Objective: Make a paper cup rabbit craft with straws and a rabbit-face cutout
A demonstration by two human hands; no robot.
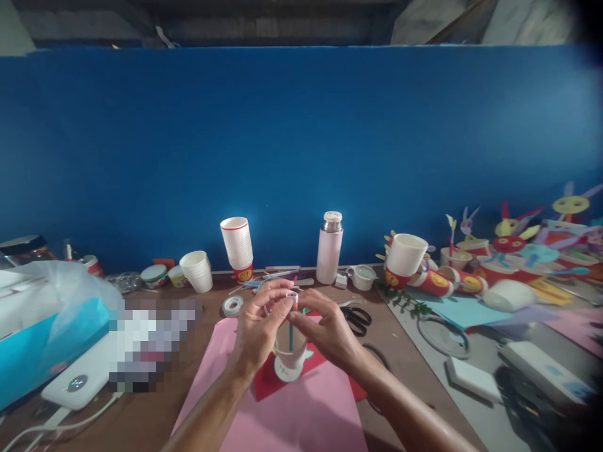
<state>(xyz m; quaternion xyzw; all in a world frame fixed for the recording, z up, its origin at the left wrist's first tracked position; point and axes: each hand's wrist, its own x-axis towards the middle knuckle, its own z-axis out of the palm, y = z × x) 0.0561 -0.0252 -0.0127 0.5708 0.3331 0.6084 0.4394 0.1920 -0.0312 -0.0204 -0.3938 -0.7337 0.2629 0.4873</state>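
Note:
Over a white paper cup (291, 361), my left hand (266, 314) and my right hand (325, 320) meet with bent fingers. A thin teal stick (291, 336) stands upright in the cup's mouth, and its top runs up between my fingertips. My left thumb and fingers pinch a small white piece (292, 295) at the stick's upper end; its exact kind is unclear. The right thumb and fingers close around the stick just below. Under the cup lies red paper (264, 383) on a pink sheet (226, 408). A white shape with a green edge shows on the cup's front.
Scissors (357, 319) lie right of my hands, a tape roll (232, 306) to the left. Behind stand stacked paper cups (237, 245) and a pink thermos (330, 251). Finished-looking cup crafts (509, 251) crowd the right. A white device with a cable (78, 383) lies left.

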